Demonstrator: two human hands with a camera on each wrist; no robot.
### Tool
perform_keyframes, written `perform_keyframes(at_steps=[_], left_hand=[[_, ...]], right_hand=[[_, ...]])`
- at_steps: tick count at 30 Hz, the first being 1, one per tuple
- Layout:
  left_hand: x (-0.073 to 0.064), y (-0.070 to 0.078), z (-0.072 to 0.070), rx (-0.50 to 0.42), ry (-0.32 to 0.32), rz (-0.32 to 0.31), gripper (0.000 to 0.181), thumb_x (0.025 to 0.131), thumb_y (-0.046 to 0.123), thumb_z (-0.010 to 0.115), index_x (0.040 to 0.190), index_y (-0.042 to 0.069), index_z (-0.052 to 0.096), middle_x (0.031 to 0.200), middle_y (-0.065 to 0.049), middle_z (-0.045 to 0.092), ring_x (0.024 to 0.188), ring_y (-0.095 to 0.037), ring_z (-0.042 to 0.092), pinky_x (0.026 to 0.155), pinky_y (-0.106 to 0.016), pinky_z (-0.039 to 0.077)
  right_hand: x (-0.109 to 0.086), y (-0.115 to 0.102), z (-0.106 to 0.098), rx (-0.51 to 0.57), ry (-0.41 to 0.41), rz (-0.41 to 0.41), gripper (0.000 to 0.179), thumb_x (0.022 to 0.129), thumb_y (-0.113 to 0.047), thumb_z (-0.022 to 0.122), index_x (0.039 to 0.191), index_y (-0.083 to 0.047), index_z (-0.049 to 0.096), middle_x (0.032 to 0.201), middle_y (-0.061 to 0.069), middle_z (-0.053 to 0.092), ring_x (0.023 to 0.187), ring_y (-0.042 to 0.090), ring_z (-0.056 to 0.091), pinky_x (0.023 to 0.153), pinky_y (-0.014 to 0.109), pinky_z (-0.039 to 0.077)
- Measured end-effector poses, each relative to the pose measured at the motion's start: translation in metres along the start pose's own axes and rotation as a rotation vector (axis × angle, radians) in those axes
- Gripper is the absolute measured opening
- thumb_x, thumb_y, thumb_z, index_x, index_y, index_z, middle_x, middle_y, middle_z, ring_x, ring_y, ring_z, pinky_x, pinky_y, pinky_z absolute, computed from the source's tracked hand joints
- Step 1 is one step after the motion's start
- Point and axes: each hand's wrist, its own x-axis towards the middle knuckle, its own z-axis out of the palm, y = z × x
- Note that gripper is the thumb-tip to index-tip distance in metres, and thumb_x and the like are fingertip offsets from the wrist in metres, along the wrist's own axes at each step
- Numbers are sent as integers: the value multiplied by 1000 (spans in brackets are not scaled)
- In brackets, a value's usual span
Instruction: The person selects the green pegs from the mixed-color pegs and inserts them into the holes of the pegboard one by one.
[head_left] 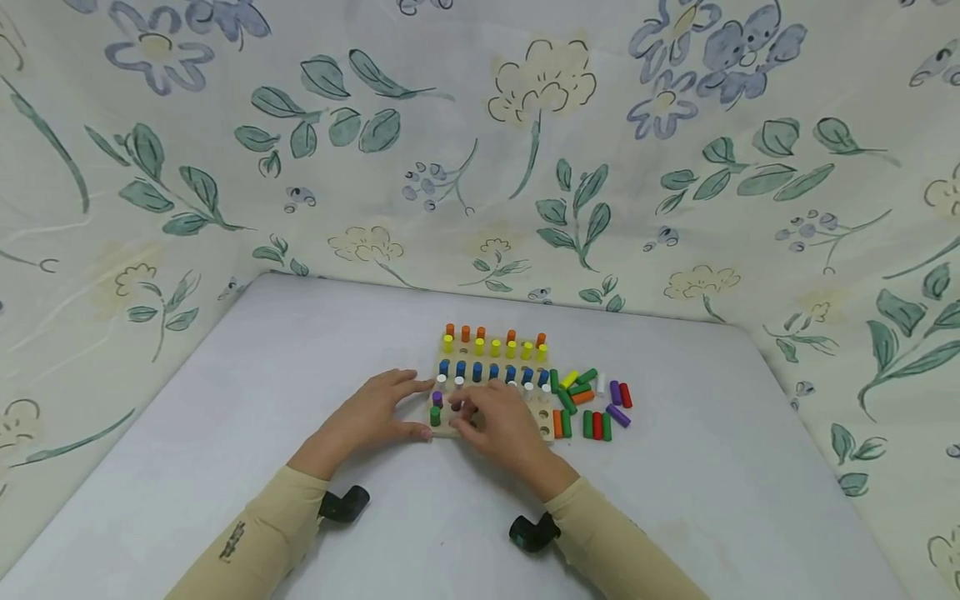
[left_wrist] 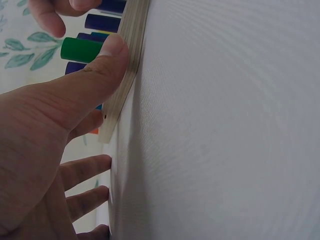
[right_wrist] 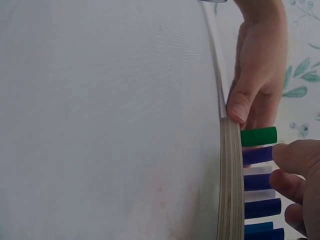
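Note:
A wooden pegboard point(head_left: 491, 360) carries rows of orange, yellow, blue and white pegs, with purple and green ones at the near left. My left hand point(head_left: 375, 412) rests along the board's left side, fingers spread. Its thumb point(left_wrist: 112, 50) presses on the near edge beside a green peg point(left_wrist: 80, 50), and its other fingertips touch the table. Over the near rows, my right hand point(head_left: 498, 421) pinches the upper end of a purple peg point(right_wrist: 256, 182). That peg stands at the board beside another purple peg point(right_wrist: 257, 155). The right palm hides part of the white and purple rows.
Loose green, orange, red, purple, yellow and white pegs lie right of the board, among them a purple peg point(head_left: 618, 416) and a red peg point(head_left: 626, 395). The white table point(head_left: 712, 467) meets a flower-patterned cloth point(head_left: 465, 167) behind. Black wrist devices point(head_left: 346, 504) sit by both sleeves.

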Motion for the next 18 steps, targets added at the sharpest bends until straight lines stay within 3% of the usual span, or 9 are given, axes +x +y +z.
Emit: perform_keyframes(at_steps=[18], left_hand=[[0, -1, 1, 16, -1, 0, 86, 80, 58, 79, 151, 18, 52, 157, -20, 41, 146, -45, 33, 115, -66, 32]], right_hand=[[-5, 4, -5, 30, -4, 22, 29, 93, -31, 77, 118, -19, 72, 83, -12, 66, 86, 11, 52, 89, 34, 48]])
